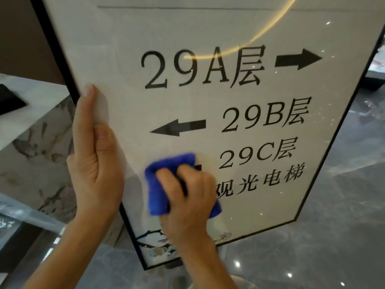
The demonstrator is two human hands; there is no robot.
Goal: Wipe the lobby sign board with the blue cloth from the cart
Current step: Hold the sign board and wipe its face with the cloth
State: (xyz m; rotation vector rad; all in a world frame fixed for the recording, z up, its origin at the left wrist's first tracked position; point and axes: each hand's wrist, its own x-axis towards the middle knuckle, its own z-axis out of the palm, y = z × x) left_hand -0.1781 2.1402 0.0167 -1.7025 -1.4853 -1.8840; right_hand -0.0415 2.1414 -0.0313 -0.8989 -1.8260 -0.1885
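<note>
So the fetching part is clearly over, since the blue cloth is off the cart and bunched up in the right hand, whose fingers are curled tight around it and pressing it flat against the sign board. It's sitting on the lower middle of the panel, just left of the "29C" line and covering part of an arrow there. The left hand is steadying the board by its left frame edge, fingers laid out long and flat up the edge with the thumb on the glass. Honestly I can't tell from the glare which bits are already clean. My guess is we're mid-wipe: the bottom strip with the flower print and the whole upper area around "29A" may still need passes.
</note>
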